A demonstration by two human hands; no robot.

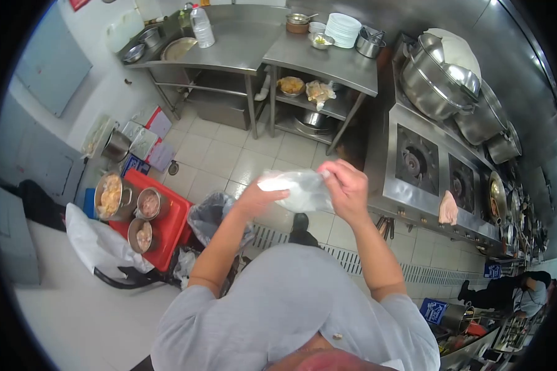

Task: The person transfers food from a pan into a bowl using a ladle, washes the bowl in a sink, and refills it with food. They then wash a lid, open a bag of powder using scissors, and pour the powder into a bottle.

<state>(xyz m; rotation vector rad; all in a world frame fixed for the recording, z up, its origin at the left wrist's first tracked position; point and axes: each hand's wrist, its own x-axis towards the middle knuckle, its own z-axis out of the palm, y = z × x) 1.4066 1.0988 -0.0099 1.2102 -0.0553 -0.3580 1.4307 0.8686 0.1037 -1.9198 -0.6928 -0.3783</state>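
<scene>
Clear plastic bag (306, 193) stretched sideways between both hands: left hand (257, 196) curled round one end, right (346, 188) pinching the other.

Stacked white plates (343, 31) stand on the steel counter (334, 62) beside a metal bowl (321, 41) and a utensil pot (370, 46).

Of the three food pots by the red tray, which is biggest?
The far-left pot, at the tray edge: wider than the two smaller pots, with yellow-orange food inside.
</scene>
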